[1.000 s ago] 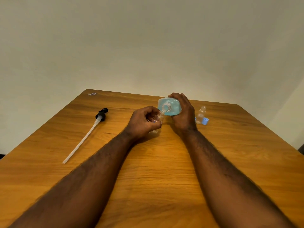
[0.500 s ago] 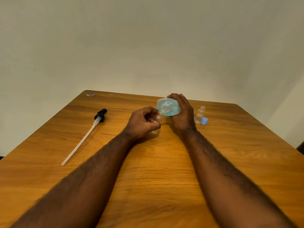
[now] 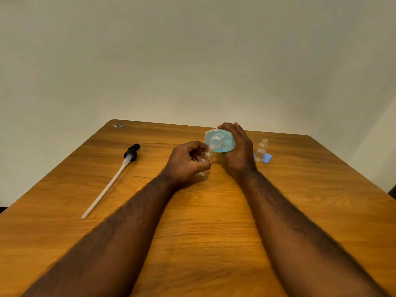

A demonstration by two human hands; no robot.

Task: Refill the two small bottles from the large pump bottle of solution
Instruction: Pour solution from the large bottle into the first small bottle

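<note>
Pump head with dip tube is laid flat on the table, well left of the large bottle, black head at the far end. Left hand is placed just left of the large bottle, below its mouth. Its fingers are curled round a small clear bottle, whose neck is held up at that mouth. Fill level can't be told. Large bottle is tipped, open mouth toward the camera, blue solution inside. Right hand is wrapped round its right side, fingers curled over the top. Second small bottle is stood upright, uncapped, just right of the large bottle, past the right hand. Blue cap is laid just right of that. Another blue bit is mostly hidden behind the right hand and can't be identified.
</note>
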